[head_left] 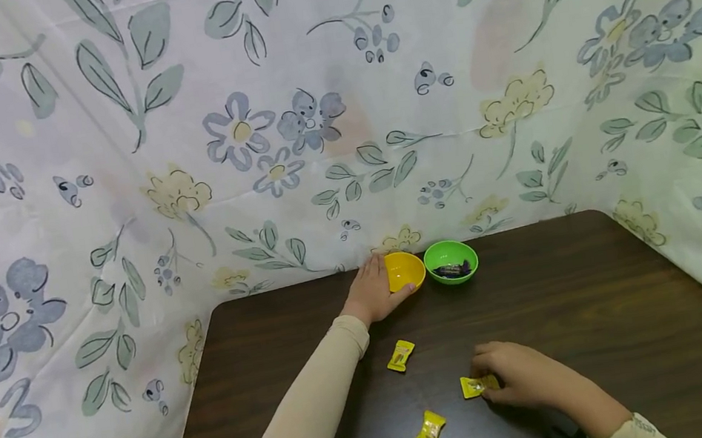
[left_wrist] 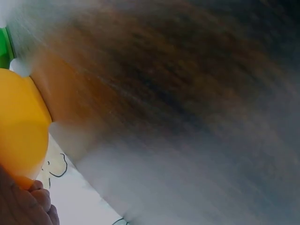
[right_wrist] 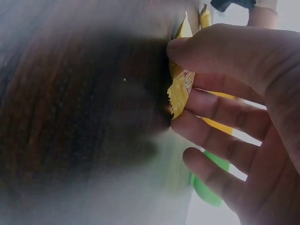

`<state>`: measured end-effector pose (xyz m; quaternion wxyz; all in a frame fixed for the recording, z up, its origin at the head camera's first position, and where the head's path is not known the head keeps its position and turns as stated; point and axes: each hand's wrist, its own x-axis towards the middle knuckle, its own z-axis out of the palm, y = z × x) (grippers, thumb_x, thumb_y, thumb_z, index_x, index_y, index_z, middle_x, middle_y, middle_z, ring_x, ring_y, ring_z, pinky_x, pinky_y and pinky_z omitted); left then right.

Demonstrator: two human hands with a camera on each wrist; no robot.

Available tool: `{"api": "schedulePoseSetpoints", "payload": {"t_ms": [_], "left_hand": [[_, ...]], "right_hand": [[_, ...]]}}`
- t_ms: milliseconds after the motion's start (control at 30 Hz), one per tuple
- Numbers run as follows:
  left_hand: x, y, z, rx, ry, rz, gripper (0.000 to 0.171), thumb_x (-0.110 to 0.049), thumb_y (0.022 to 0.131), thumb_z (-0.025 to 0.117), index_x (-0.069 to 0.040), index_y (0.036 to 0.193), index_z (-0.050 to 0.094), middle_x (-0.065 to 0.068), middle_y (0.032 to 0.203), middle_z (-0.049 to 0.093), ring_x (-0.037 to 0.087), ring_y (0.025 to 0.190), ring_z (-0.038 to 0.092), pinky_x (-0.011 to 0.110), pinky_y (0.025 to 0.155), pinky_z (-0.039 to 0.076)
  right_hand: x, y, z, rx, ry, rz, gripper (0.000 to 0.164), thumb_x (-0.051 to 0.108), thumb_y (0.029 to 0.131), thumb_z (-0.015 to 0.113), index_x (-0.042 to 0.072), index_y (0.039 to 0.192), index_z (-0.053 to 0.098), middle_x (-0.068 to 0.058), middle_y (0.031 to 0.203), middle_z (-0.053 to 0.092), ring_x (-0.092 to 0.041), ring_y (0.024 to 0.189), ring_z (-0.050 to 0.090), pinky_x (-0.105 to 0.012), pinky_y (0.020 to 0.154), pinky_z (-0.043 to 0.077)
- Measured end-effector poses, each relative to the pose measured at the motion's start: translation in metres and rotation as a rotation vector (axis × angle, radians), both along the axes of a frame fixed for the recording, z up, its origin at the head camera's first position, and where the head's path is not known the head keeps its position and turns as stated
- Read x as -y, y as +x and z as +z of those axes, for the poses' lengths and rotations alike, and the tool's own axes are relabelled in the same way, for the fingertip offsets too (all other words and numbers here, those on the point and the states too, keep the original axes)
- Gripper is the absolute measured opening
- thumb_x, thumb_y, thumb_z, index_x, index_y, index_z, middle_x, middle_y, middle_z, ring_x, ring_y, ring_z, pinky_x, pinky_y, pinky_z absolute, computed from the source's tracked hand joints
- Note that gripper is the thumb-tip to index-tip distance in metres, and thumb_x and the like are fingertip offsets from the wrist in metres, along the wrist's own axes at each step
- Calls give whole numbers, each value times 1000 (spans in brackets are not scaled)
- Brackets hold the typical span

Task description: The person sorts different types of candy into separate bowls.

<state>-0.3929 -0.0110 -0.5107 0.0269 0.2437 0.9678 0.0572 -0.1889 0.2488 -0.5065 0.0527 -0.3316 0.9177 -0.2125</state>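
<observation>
At the table's back edge, my left hand (head_left: 371,292) holds the side of a yellow bowl (head_left: 407,269), thumb across its near side. The left wrist view shows curled fingertips (left_wrist: 41,196) against the yellow bowl (left_wrist: 21,126). My right hand (head_left: 522,374) pinches a yellow-wrapped candy (head_left: 474,386) at the table surface. Close up, the thumb lies on the candy's wrapper (right_wrist: 180,91), with the fingers behind it. Two more yellow-wrapped candies lie apart on the table, one nearer the bowls (head_left: 400,356) and one nearer the front (head_left: 429,434).
Just right of the yellow bowl stands a green bowl (head_left: 470,269) with dark-wrapped pieces (head_left: 452,270) inside. The brown wooden table (head_left: 605,303) meets a flower-printed cloth (head_left: 297,219) at the back and sides. A dark object (head_left: 565,436) lies partly under the right forearm.
</observation>
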Motion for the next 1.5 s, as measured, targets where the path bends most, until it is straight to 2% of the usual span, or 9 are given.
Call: {"api": "schedulePoseSetpoints", "payload": {"t_ms": [167, 367, 600, 800, 1067, 1300, 1500], "left_hand": [[6, 3, -2, 6, 41, -9, 109, -80, 101, 32, 2, 169, 12, 19, 178, 16, 31, 166, 19, 42, 135, 17], [7, 8, 2, -11, 72, -22, 108, -78, 102, 33, 4, 168, 13, 21, 177, 17, 32, 165, 21, 43, 135, 18], [6, 10, 6, -27, 59, -26, 105, -76, 103, 32, 5, 167, 17, 21, 177, 19, 33, 165, 22, 44, 135, 19], [4, 7, 2, -21, 40, -28, 106, -78, 103, 30, 4, 168, 16, 21, 177, 18, 32, 165, 21, 44, 135, 18], [1, 3, -2, -14, 29, -19, 107, -80, 102, 30, 3, 169, 14, 19, 178, 17, 31, 165, 20, 43, 135, 17], [1, 6, 0, -25, 32, -25, 106, -78, 102, 30, 3, 168, 16, 20, 177, 18, 31, 165, 21, 43, 135, 18], [2, 6, 5, -23, 11, -32, 106, -78, 103, 28, 4, 168, 15, 20, 177, 17, 32, 165, 20, 43, 135, 17]], "right_hand": [[0, 1, -2, -3, -17, 5, 12, 19, 90, 84, 22, 99, 77, 14, 94, 63, 2, 80, 54, -24, 67, 52], [-6, 0, 0, -1, -55, -13, 13, 16, 91, 83, 23, 100, 77, 15, 95, 62, 1, 77, 52, -20, 65, 47], [-12, -3, 4, -38, -69, -13, 14, 14, 91, 81, 22, 101, 76, 14, 93, 61, -2, 75, 51, -19, 65, 43], [-15, -7, 6, -62, -74, -33, 12, 13, 91, 81, 22, 99, 76, 14, 90, 58, -1, 75, 51, -19, 65, 44], [-18, -20, 15, -126, -67, -51, 12, 13, 91, 82, 21, 98, 77, 13, 91, 61, -1, 75, 54, -21, 65, 46], [-18, -36, 25, -128, -61, -118, 12, 14, 90, 82, 20, 100, 78, 11, 92, 62, -8, 77, 58, -22, 68, 49], [-10, -54, 34, -231, -99, -195, 15, 14, 89, 85, 19, 101, 77, 8, 97, 68, -10, 84, 61, -30, 75, 57]]}}
